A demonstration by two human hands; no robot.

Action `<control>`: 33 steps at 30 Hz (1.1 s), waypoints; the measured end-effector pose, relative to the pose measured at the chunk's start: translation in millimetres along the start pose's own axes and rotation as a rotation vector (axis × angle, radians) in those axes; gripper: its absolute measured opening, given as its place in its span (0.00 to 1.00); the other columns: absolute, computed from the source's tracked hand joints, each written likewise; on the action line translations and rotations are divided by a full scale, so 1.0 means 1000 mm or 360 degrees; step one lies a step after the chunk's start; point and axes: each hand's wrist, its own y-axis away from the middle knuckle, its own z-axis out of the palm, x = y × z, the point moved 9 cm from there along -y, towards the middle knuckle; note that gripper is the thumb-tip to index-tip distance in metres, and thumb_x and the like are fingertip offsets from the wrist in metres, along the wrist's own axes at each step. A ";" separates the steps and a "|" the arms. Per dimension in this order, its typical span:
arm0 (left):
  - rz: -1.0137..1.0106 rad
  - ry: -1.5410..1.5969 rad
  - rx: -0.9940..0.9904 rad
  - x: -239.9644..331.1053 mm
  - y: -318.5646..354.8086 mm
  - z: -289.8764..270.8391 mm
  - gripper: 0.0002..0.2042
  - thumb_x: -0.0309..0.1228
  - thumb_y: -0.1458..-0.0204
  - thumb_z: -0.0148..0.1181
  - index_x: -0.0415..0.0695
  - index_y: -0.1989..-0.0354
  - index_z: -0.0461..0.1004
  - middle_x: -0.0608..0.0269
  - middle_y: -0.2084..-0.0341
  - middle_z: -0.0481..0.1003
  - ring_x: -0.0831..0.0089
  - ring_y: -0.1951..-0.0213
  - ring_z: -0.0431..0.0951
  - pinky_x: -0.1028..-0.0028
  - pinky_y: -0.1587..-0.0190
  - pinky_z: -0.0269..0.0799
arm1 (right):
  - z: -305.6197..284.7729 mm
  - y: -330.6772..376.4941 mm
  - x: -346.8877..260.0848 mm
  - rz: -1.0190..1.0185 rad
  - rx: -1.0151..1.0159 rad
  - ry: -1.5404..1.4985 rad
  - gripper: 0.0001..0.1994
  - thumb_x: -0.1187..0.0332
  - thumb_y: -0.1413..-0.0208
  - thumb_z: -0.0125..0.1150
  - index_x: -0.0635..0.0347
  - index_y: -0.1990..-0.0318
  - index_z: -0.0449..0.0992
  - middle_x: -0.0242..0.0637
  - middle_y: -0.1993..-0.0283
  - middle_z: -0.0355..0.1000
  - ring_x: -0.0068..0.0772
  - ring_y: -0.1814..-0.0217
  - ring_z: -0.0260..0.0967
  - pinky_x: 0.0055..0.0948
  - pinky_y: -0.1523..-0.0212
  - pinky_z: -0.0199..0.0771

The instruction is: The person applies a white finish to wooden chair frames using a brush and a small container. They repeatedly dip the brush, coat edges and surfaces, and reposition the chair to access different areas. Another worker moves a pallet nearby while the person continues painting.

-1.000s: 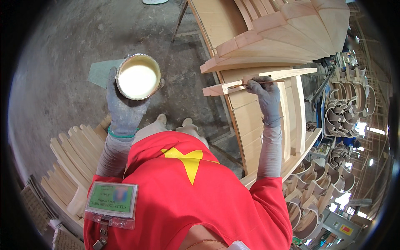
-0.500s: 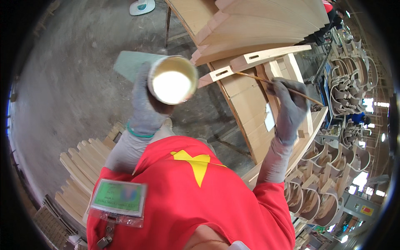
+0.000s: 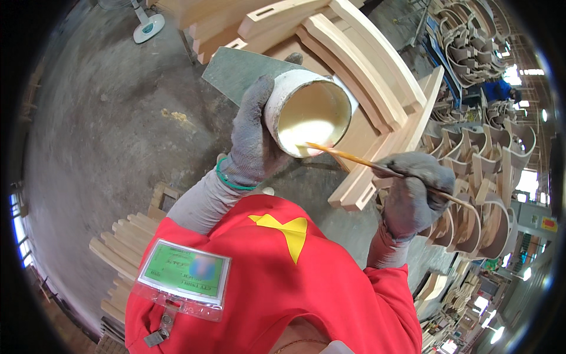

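My left hand (image 3: pixel 252 138), in a grey glove, is wrapped round a white cup (image 3: pixel 279 97) tipped toward me. Inside it lies a milky white liquid (image 3: pixel 302 133). A flat grey-green sheet (image 3: pixel 239 74) sticks out beyond the same hand; how it is held is hidden. In my gloved right hand (image 3: pixel 417 187) is a thin wooden stick (image 3: pixel 361 160), gripped between the fingers. Its far tip dips over the cup's lower rim into the liquid. Just beyond the cup, pale curved wooden pieces (image 3: pixel 365 79) with slots rest on a bench.
Stacked wooden slats (image 3: pixel 127 245) stand at the lower left. Many bent wooden frames (image 3: pixel 471 153) are piled along the right. A white fan base (image 3: pixel 148 28) sits on the concrete floor (image 3: pixel 112 124) at the far left.
The stick's tip has come away from the slotted wood and into the cup. The cup has moved right and my right hand has come nearer. My view has shifted.
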 end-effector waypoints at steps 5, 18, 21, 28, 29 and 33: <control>-0.0205 0.0226 0.0016 -0.054 0.022 0.027 0.23 0.47 0.44 0.41 0.42 0.47 0.64 0.58 0.53 0.70 0.66 0.51 0.71 0.66 0.48 0.67 | -0.043 0.054 -0.004 0.0028 0.0378 0.0139 0.06 0.77 0.52 0.53 0.65 0.66 0.66 0.49 0.68 0.69 0.43 0.69 0.70 0.42 0.69 0.79; -0.0008 0.0145 0.0211 -0.095 0.057 0.046 0.25 0.48 0.42 0.36 0.43 0.44 0.59 0.57 0.49 0.66 0.65 0.47 0.67 0.64 0.46 0.66 | -0.067 0.125 -0.012 0.0147 0.0634 -0.0170 0.07 0.74 0.48 0.54 0.62 0.63 0.65 0.49 0.64 0.68 0.45 0.62 0.70 0.42 0.65 0.79; 0.0072 0.0250 0.0153 -0.097 0.059 0.046 0.25 0.47 0.42 0.36 0.41 0.45 0.60 0.56 0.49 0.67 0.64 0.48 0.68 0.65 0.44 0.63 | -0.060 0.132 -0.016 0.0070 0.0549 -0.0133 0.08 0.78 0.50 0.55 0.63 0.63 0.64 0.55 0.62 0.69 0.46 0.65 0.73 0.40 0.64 0.78; 0.0138 0.0039 0.0283 -0.105 0.058 0.030 0.25 0.45 0.42 0.35 0.39 0.45 0.61 0.55 0.50 0.68 0.62 0.48 0.68 0.64 0.44 0.62 | -0.058 0.144 -0.034 -0.0089 0.0550 0.0041 0.07 0.75 0.50 0.57 0.64 0.64 0.66 0.52 0.64 0.70 0.46 0.66 0.73 0.40 0.66 0.78; 0.0107 0.0116 0.0238 -0.110 0.057 0.028 0.24 0.45 0.42 0.35 0.39 0.46 0.62 0.55 0.50 0.68 0.62 0.48 0.68 0.64 0.44 0.62 | -0.062 0.144 -0.030 -0.0043 0.0573 -0.0003 0.08 0.75 0.50 0.58 0.65 0.64 0.66 0.52 0.64 0.70 0.45 0.66 0.73 0.40 0.66 0.78; -0.0022 0.0066 0.0448 -0.120 0.058 0.003 0.24 0.45 0.42 0.34 0.40 0.46 0.62 0.55 0.50 0.68 0.63 0.49 0.69 0.63 0.46 0.65 | -0.103 0.142 -0.010 0.0193 0.0841 -0.0016 0.07 0.74 0.50 0.56 0.68 0.67 0.67 0.50 0.65 0.71 0.36 0.65 0.71 0.34 0.65 0.76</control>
